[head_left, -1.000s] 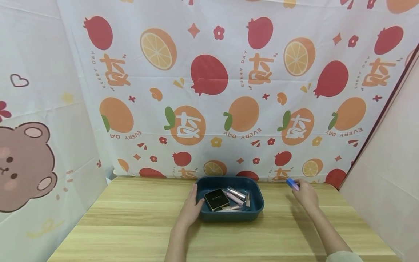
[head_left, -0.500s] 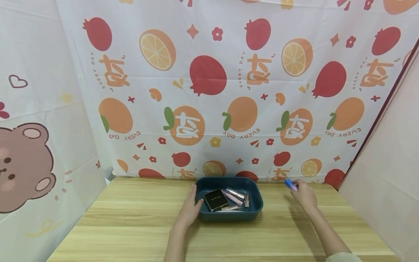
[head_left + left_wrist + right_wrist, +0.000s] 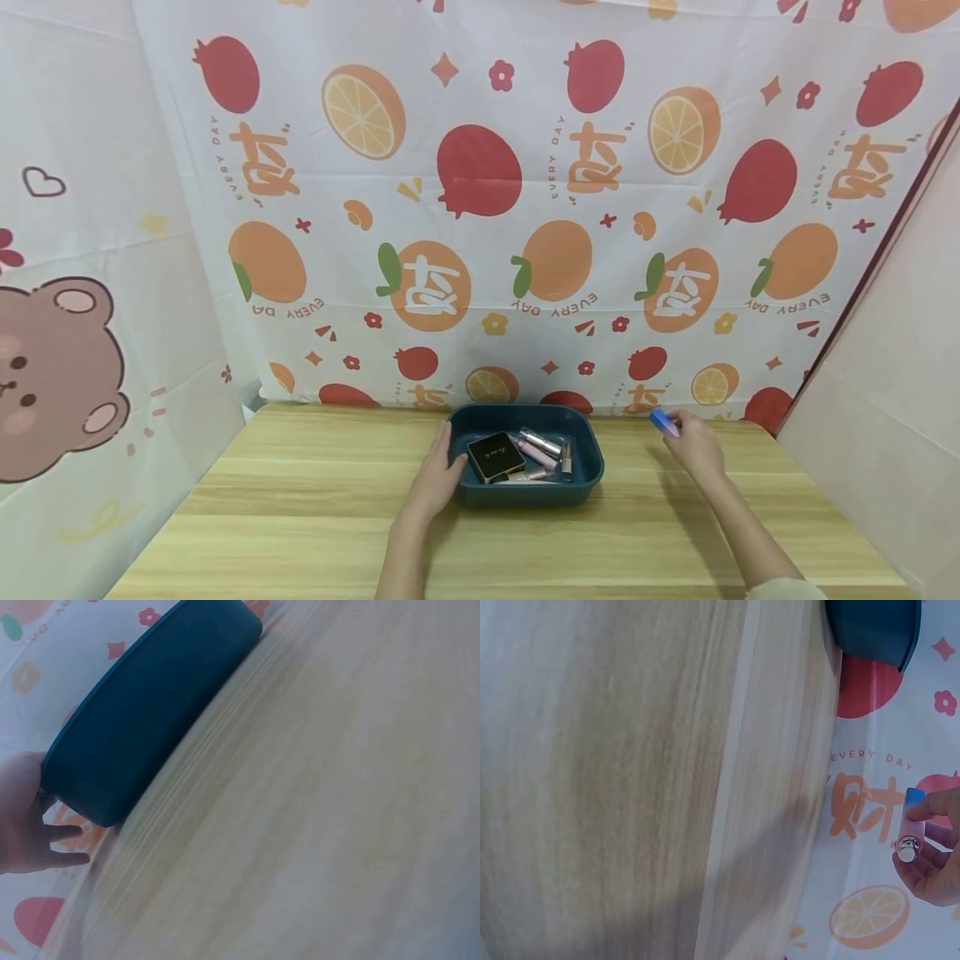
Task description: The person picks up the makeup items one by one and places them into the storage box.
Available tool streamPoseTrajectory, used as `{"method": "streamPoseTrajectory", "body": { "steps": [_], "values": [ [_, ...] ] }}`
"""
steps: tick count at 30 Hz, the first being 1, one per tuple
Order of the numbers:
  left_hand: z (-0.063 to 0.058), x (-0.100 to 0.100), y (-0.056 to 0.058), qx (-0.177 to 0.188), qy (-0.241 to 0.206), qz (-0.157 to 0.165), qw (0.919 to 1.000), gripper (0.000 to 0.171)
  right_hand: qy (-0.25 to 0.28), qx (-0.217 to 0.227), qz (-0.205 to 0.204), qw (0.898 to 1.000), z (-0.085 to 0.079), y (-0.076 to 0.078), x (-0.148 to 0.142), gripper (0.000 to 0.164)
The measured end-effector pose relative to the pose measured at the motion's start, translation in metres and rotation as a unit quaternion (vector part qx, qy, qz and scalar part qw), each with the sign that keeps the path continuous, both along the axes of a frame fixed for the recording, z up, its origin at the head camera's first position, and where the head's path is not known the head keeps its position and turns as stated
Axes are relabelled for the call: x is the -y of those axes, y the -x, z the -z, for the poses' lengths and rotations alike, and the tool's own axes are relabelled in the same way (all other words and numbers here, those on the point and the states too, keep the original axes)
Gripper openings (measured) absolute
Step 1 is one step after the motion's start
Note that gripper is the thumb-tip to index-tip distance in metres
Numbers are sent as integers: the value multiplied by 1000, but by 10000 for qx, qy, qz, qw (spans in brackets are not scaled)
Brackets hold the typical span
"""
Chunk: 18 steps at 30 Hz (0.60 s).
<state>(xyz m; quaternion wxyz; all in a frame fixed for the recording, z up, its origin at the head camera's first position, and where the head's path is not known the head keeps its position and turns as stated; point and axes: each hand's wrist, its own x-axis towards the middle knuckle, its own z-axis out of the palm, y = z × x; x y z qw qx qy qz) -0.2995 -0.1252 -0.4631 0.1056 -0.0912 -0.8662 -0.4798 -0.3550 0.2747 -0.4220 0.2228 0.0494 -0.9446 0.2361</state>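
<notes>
In the head view, a dark blue-green plastic bin [image 3: 528,497] sits at the back of the table. My left hand [image 3: 435,477] is at its left end, thumb over the rim and fingers along the outer wall. Some of these fingers [image 3: 71,832] extend straight in the left wrist view. Off to the bin's right, my right hand [image 3: 696,450] pinches a small blue and pink tube [image 3: 664,422] above the table. A shiny silver and white end [image 3: 908,850] of this tube shows in the right wrist view.
Inside the bin lie a square black compact case [image 3: 496,457] and several slim cosmetic tubes [image 3: 539,452]. Wood-grain table [image 3: 300,500] extends on both sides. Behind it hangs a fruit-print cloth [image 3: 555,333]; a bear-print cloth [image 3: 60,383] hangs on the left.
My right hand has shifted slightly left with the tube, still raised beside the bin. My left hand and the bin stay where they were.
</notes>
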Motion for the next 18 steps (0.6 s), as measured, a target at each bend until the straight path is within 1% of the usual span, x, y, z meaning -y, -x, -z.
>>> {"method": "streamPoseTrajectory", "body": {
  "steps": [8,18],
  "values": [
    [-2,1,0,17,16,-6,10000,60,13,38,-9,10000,-1,2,3,33],
    [0,2,2,104,44,0,9999,60,68,179,-59,9998,-7,-2,12,36]
  ]
}}
